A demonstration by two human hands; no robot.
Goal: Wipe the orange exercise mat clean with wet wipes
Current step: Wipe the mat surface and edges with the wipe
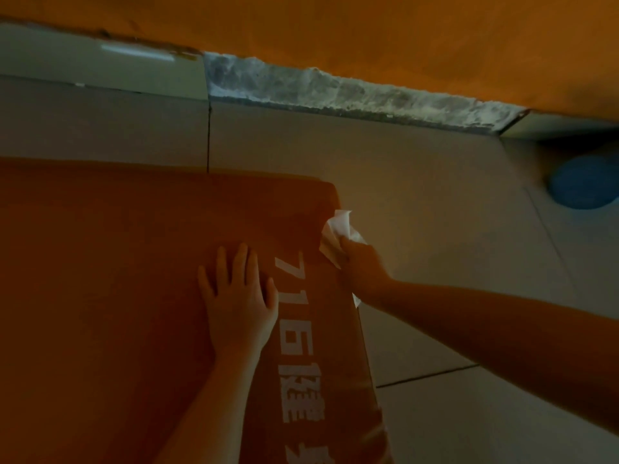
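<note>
The orange exercise mat (117,262) lies flat on the tiled floor and fills the lower left of the view, with white printed characters along its right end. My left hand (237,296) rests flat on the mat with straight fingers, just left of the print. My right hand (363,262) grips a crumpled white wet wipe (341,226) at the mat's right edge, near its far corner. Part of the wipe is hidden under my right hand.
Grey floor tiles (435,195) surround the mat on the right and behind. An orange wall (368,35) with a rough, chipped grey base strip (335,92) runs along the back. A round blue object (582,182) sits on the floor at the far right.
</note>
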